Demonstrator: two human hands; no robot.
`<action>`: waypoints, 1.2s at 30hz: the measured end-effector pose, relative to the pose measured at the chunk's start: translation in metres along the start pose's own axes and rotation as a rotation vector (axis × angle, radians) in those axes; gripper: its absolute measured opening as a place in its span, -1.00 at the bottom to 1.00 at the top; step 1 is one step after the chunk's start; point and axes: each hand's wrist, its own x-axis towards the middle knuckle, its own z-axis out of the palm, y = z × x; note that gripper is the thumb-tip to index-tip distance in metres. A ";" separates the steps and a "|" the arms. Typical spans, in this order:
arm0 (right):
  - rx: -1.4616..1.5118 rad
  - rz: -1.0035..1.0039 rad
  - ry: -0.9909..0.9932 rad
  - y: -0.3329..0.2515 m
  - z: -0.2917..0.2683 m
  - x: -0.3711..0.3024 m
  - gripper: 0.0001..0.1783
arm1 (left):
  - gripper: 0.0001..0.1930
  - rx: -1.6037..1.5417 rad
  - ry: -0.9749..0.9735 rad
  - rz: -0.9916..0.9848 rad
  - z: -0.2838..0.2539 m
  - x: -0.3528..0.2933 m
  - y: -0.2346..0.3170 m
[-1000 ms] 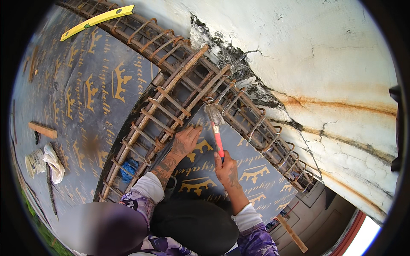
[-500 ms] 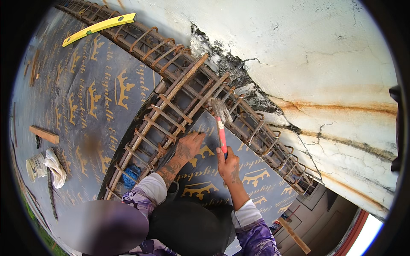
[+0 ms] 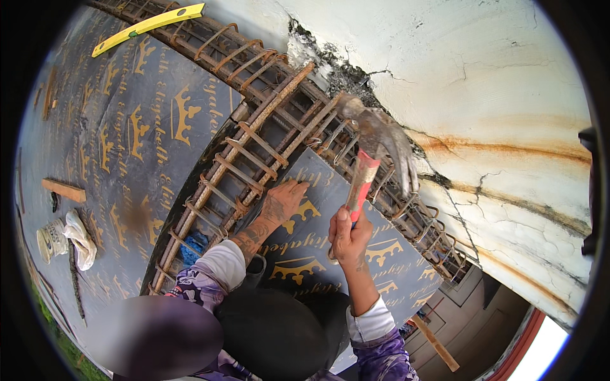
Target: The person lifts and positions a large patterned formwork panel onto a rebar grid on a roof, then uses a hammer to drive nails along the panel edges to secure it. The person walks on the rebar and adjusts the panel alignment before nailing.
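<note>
My right hand [image 3: 351, 238] is wrapped round the red and dark handle of a claw hammer [image 3: 365, 178]. The hammer's metal head is raised, large and slightly blurred, over the junction of the rebar cages. My left hand [image 3: 284, 202] rests on a dark panel [image 3: 324, 247] with gold crown prints, close to its edge by the steel. Its fingers are bent together at the tips; whatever they pinch, if anything, is too small to make out. Beside that hand runs a rusty rebar cage [image 3: 236, 166] with tied stirrups, meeting a longer cage [image 3: 251, 63] along the wall.
A cracked, rust-stained white wall [image 3: 495, 95] rises at the right. A yellow spirit level [image 3: 147, 26] lies at the far left by the cage. On the left panel are a wood offcut [image 3: 63, 190], a white bucket [image 3: 52, 241] and a white bag [image 3: 80, 240]. A drop opens at lower right.
My right hand has lifted the hammer up from the panel's far edge and tilted its head to the right. The left hand has stayed almost in place.
</note>
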 end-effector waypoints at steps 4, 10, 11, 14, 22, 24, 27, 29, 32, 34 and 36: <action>0.343 -0.291 0.175 0.002 0.001 -0.018 -0.52 | -0.75 0.006 -0.012 -0.006 0.003 0.003 0.001; -0.383 0.149 0.026 0.079 0.014 -0.003 -0.60 | -0.76 0.051 0.013 0.079 0.002 0.013 0.003; -0.263 0.142 0.041 0.054 0.013 0.003 -0.60 | -0.77 0.071 0.029 0.057 0.001 0.003 -0.001; 0.166 -0.090 0.134 0.003 -0.007 -0.011 -0.59 | -0.77 0.049 -0.039 0.023 0.000 0.002 0.000; -0.391 0.172 0.107 0.084 0.015 -0.029 -0.59 | -0.79 0.043 -0.027 0.090 0.005 0.001 0.005; -0.280 0.254 0.046 0.041 0.016 -0.006 -0.62 | -0.77 0.059 0.000 0.069 0.000 -0.002 -0.006; 0.212 -0.008 0.093 0.016 -0.013 -0.021 -0.67 | -0.76 0.020 -0.070 0.052 0.001 0.001 -0.003; 0.330 -0.173 0.218 0.031 0.001 -0.032 -0.66 | -0.75 0.026 -0.082 0.007 0.002 0.002 -0.002; -0.377 0.058 0.106 0.085 0.009 -0.047 -0.59 | -0.74 0.043 -0.087 0.022 0.007 0.001 0.004; -0.438 0.234 0.019 0.080 0.004 -0.033 -0.62 | -0.73 0.072 -0.084 0.066 0.008 0.004 0.001; -0.440 0.255 0.058 0.034 0.012 -0.012 -0.62 | -0.75 0.086 0.000 0.103 0.000 0.009 -0.008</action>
